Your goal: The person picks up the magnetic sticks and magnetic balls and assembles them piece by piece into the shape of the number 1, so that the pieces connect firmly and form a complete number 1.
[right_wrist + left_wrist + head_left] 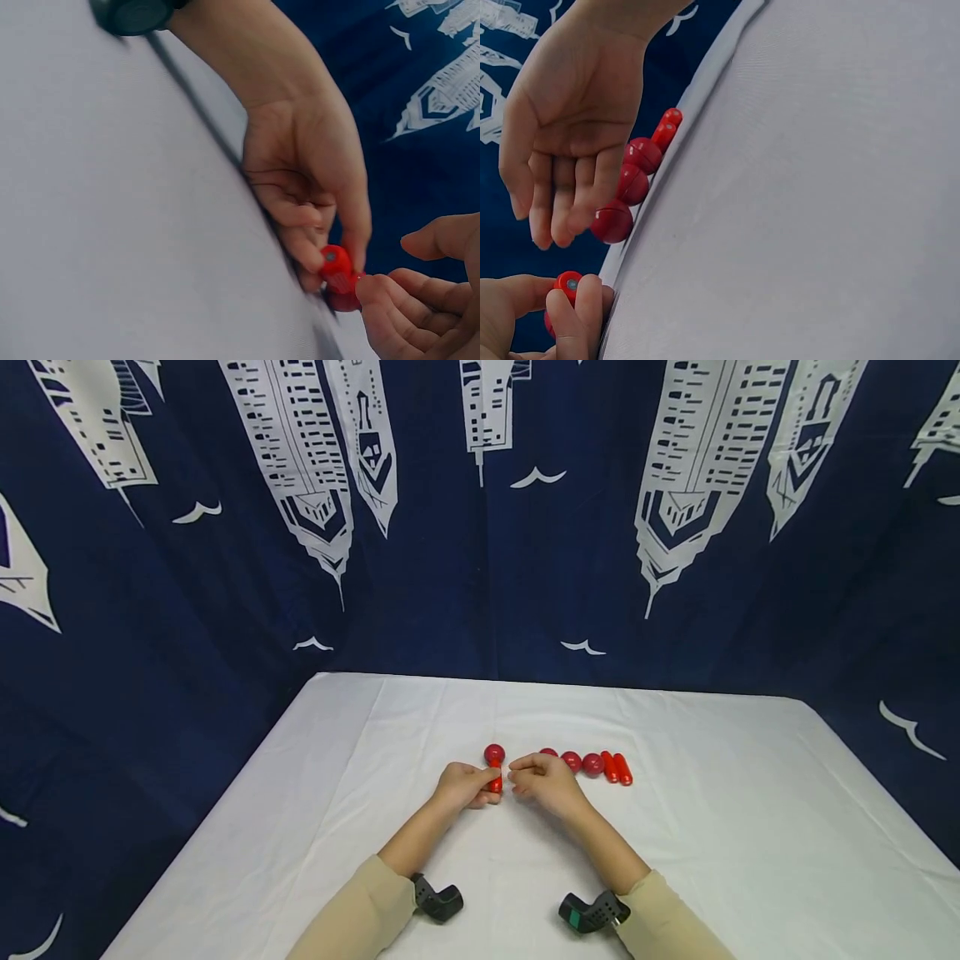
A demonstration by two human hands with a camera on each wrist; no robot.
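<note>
Nearest, two beige sleeves [360,910] are seen above the white tablecloth [495,893], with a black wrist camera [438,902] worn at each cuff.

Farther in, a glossy red rod [496,783] is pinched between the thumb and fingers of the left hand [463,785]. Its near end is left bare, and a small grey disc, perhaps a magnet, is shown there in the left wrist view. Beside it, the right hand [549,783] is held with its fingers loosely bent and its thumb apart from them; nothing is seen to be gripped by it.

At the rod's far end a dark red ball [494,754] is placed, apparently touching it; whether the two are firmly joined cannot be told.

To the right, three more balls [571,762] are lined up, the leftmost partly covered by the right hand in the head view, and beyond them two more rods [623,769] are laid side by side.

By this evidence, the work is judged to be at an early stage: one rod and one ball seem to have been brought together, while three balls and two rods are left unused.

Behind the table, a navy curtain [480,585] printed with upside-down white skyscrapers is hung.
</note>
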